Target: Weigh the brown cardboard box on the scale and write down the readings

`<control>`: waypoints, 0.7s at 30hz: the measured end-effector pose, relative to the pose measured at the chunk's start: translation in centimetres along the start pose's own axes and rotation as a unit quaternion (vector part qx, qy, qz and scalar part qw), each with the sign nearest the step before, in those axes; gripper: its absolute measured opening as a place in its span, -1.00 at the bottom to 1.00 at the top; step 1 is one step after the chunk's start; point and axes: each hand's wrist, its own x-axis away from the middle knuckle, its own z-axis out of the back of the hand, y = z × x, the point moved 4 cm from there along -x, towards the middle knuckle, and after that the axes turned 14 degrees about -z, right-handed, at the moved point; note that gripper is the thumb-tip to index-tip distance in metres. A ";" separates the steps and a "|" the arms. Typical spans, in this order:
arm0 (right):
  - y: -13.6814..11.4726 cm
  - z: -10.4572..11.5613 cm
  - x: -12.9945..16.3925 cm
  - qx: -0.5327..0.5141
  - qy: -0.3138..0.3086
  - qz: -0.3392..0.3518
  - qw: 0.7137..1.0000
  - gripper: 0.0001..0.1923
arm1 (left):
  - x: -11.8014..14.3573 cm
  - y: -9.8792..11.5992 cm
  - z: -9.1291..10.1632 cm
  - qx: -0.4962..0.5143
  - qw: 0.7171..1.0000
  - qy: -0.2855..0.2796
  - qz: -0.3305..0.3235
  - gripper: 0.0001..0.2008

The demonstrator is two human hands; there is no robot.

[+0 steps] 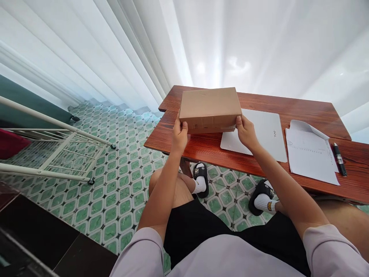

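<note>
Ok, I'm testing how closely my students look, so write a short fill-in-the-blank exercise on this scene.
1. The left hand and right hand hold a box made of ____.
2. The pen lies to the ____ of the papers.
3. The slippers are mostly ____.
Missing words: cardboard; right; black.

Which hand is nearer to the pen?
Right. The right hand holds the right end of the box, with papers between it and the pen; the left hand holds the box's left end, farther away.
</note>
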 end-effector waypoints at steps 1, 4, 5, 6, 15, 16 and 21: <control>0.0 -0.6 -0.1 -0.003 -0.007 -0.002 1.000 -0.28 | 0.1 -0.3 0.4 -0.002 1.000 0.002 0.005 -0.12; -0.1 -2.3 -0.3 -0.009 -0.019 -0.010 1.000 -0.26 | 0.1 -1.0 1.6 0.001 1.000 0.003 0.014 -0.13; -0.1 -2.8 -0.4 -0.010 -0.022 -0.011 1.000 -0.25 | 0.1 -1.2 2.0 0.005 1.000 0.006 0.014 -0.14; -0.2 -3.3 -0.4 -0.012 -0.026 -0.011 1.000 -0.24 | 0.1 -1.4 2.3 0.012 1.000 0.011 0.015 -0.16; -0.7 -6.4 -0.5 -0.031 -0.063 -0.018 0.997 -0.21 | 0.2 -1.9 3.6 0.033 0.993 0.095 0.057 -0.26; -0.7 -6.6 -0.4 -0.033 -0.064 -0.021 0.997 -0.22 | 0.2 -1.9 3.6 0.029 0.993 0.103 0.059 -0.27; -0.4 -7.2 -0.2 -0.037 -0.079 -0.031 0.996 -0.22 | 0.3 -2.3 3.7 0.010 0.986 0.142 0.083 -0.35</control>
